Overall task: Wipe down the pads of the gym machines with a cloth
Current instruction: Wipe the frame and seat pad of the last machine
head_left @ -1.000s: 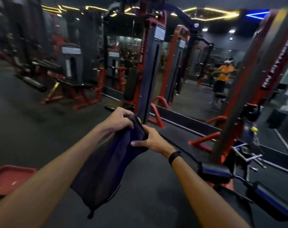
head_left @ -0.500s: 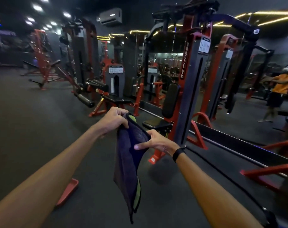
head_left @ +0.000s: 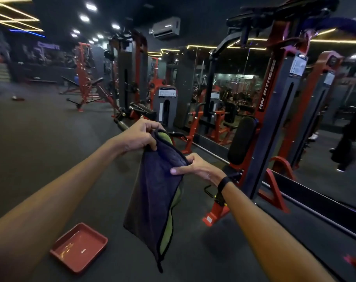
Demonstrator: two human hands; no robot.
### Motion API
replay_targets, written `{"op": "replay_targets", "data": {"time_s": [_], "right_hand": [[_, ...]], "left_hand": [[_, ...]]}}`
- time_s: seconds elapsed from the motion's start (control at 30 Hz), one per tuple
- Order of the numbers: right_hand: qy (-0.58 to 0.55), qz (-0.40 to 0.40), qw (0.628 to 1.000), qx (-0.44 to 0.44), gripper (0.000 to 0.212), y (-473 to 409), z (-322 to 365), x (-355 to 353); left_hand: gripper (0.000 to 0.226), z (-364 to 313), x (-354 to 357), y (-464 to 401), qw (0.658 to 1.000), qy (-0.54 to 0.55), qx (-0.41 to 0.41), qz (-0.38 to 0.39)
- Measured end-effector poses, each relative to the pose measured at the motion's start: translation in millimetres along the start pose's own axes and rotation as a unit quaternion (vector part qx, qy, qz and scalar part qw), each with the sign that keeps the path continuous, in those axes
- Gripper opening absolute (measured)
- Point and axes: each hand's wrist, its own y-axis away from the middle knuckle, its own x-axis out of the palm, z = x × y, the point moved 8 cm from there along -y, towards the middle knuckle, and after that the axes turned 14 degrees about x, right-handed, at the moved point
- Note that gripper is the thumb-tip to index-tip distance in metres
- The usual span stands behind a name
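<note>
A dark purple cloth (head_left: 156,192) with a green underside hangs in front of me over the gym floor. My left hand (head_left: 140,137) pinches its upper corner. My right hand (head_left: 195,169) grips the top edge a little lower and to the right, thumb on the fabric; a black band sits on that wrist. Beyond my right hand stands a red and grey weight machine (head_left: 274,119) with an upright black back pad (head_left: 241,140) and a low seat mostly hidden behind my hand.
A red tray (head_left: 79,247) lies on the dark floor at lower left. More red machines and benches (head_left: 87,88) line the left and back. A mirror wall (head_left: 230,82) runs behind the machines. Open floor stretches to the left.
My view has swung left, so the seated machine now stands closer at right and the red tray shows again. Both hands still hold the cloth, now hanging more spread out.
</note>
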Motion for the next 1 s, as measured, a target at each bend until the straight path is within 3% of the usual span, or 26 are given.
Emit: {"op": "replay_targets", "data": {"time_s": [0.13, 0.3, 0.4, 0.53, 0.63, 0.7, 0.8, 1.0], "right_hand": [[0.031, -0.04, 0.999, -0.008, 0.023, -59, 3, -15], [0.082, -0.126, 0.988, -0.031, 0.037, -126, 28, -58], [0.1, -0.119, 0.988, -0.012, 0.023, -165, 33, -54], [0.101, -0.121, 0.987, 0.013, 0.056, -211, 24, -38], [0.046, -0.108, 0.993, 0.023, 0.044, -242, 19, -46], [0.003, -0.1, 0.995, 0.008, 0.048, -258, 22, -50], [0.026, -0.109, 0.994, -0.01, 0.051, -305, 32, -52], [0.067, -0.214, 0.972, -0.065, 0.02, -374, 40, -117]], "left_hand": [[0.046, 60, -39, -24, 0.999, -0.034, 0.019, 0.006], [0.035, 129, -83, -65, 0.998, -0.047, 0.031, 0.025], [0.031, 156, -90, -91, 0.997, -0.048, 0.038, 0.047], [0.034, 185, -91, -121, 0.993, -0.068, 0.057, 0.072], [0.032, 215, -105, -145, 0.993, -0.09, 0.057, 0.057], [0.024, 235, -112, -160, 0.992, -0.108, 0.044, 0.044], [0.014, 266, -117, -189, 0.989, -0.142, 0.027, 0.028], [0.019, 288, -122, -246, 0.981, -0.183, 0.037, 0.055]]}}
